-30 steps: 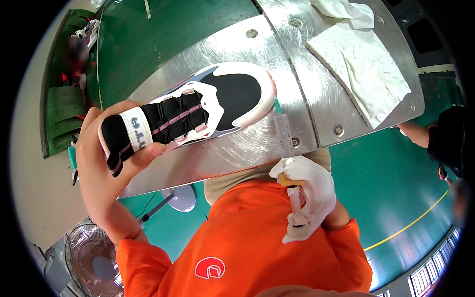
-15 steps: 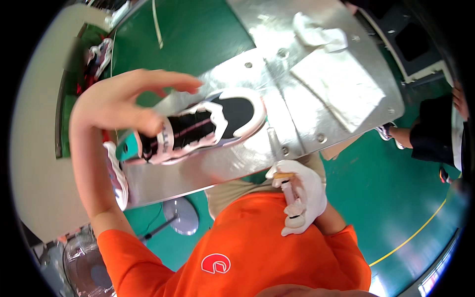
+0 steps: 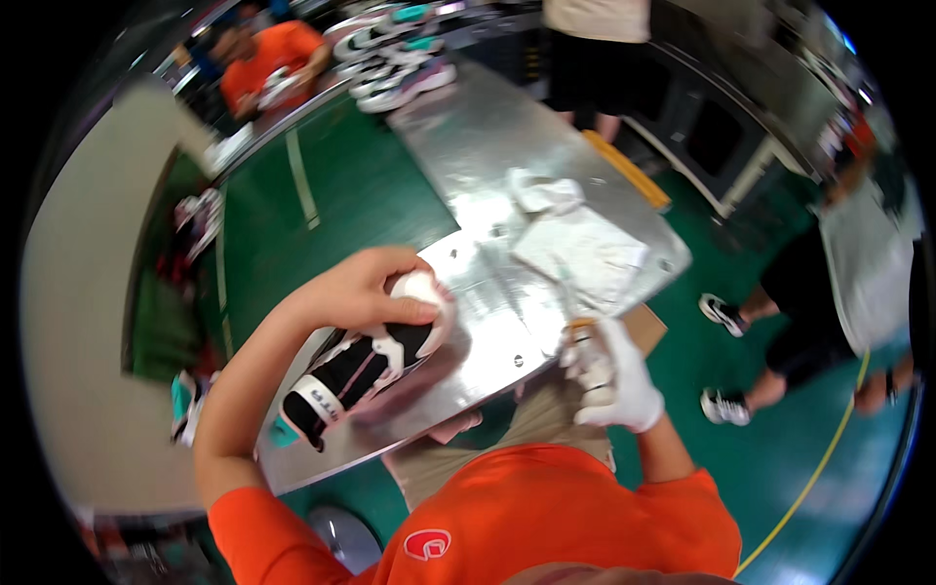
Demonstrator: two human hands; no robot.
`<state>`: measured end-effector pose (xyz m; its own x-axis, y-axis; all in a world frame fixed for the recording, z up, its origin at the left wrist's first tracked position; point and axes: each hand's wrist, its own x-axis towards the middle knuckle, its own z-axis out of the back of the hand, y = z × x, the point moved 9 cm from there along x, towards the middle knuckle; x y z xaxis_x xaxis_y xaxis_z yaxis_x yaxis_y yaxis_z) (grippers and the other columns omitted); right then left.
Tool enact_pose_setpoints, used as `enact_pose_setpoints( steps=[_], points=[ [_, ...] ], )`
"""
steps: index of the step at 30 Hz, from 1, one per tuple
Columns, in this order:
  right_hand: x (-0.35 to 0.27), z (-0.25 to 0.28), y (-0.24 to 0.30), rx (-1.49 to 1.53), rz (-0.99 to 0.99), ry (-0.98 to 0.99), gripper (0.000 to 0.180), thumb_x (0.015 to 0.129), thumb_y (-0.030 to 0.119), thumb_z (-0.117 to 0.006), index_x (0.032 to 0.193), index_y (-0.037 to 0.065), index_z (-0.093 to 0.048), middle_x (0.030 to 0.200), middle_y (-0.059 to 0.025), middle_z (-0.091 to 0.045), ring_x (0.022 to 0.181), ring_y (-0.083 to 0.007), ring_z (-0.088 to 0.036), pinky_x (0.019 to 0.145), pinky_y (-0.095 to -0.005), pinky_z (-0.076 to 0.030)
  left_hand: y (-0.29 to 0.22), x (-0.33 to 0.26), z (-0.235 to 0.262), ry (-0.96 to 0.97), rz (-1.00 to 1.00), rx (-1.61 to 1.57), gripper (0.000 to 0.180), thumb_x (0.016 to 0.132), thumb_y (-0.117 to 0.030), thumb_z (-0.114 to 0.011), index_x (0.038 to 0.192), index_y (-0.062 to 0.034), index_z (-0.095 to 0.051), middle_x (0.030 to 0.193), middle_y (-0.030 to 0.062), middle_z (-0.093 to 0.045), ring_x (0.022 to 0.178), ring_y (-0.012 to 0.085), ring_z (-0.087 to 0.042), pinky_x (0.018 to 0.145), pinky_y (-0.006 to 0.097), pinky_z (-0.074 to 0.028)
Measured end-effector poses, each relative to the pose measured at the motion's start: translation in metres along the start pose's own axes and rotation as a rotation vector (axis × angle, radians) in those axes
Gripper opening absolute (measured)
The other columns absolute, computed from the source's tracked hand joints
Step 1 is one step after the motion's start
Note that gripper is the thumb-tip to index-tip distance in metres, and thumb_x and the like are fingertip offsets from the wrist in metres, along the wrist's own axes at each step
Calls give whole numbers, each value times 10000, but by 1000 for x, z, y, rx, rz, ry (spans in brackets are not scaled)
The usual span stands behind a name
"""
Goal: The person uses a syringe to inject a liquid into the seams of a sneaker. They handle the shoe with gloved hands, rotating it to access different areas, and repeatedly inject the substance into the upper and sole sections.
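On the near left of the metal counter (image 3: 478, 366), a sneaker (image 3: 356, 376) lies slantwise, toe to the far right, tongue end to the near left. Big change: half a second ago the left hand (image 3: 375, 292) hung loose over the tongue end, and now its bare fingers are wrapped around the white toe. So that's the end being handled, and the syringe (image 3: 571, 297), whose tip was right by the toe a second back, is well off to the right, so it looks like a pause in using it on the shoe.

Looks-wise it's a black upper with white-trimmed panels, a pinkish stripe up the lacing and a pale band across the tongue. Can't tell if the toe's lifted; kinda blurry.

Further right, the gloved right hand (image 3: 624, 375) has its fingers curled around the syringe, near a folded white cloth (image 3: 585, 255). Way at the far side there's a pile of similar shoes (image 3: 400, 73), plus a co-worker in orange (image 3: 283, 57).
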<state>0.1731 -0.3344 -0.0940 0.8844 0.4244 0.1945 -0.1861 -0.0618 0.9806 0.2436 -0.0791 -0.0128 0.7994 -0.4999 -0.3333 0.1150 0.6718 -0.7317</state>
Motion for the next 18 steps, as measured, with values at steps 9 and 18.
enact_pose_setpoints(
  steps=[9,18],
  points=[
    [44,-18,-11,131,-299,11,1107,490,190,-909,1454,69,-378,1164,-64,-537,948,-116,-538,765,-233,-480,8,-185,51,-863,-443,-360,540,811,-296,-754,1234,-7,-586,1158,73,-592,1094,178,-566,966,308,-427],
    [105,-95,115,700,-174,397,803,723,173,-783,1375,-87,-393,855,-195,-617,704,-259,-633,609,-319,-533,10,-155,59,-821,-366,-284,522,891,-324,-664,1280,7,-556,1197,100,-595,1111,184,-561,992,317,-417]
  ],
)
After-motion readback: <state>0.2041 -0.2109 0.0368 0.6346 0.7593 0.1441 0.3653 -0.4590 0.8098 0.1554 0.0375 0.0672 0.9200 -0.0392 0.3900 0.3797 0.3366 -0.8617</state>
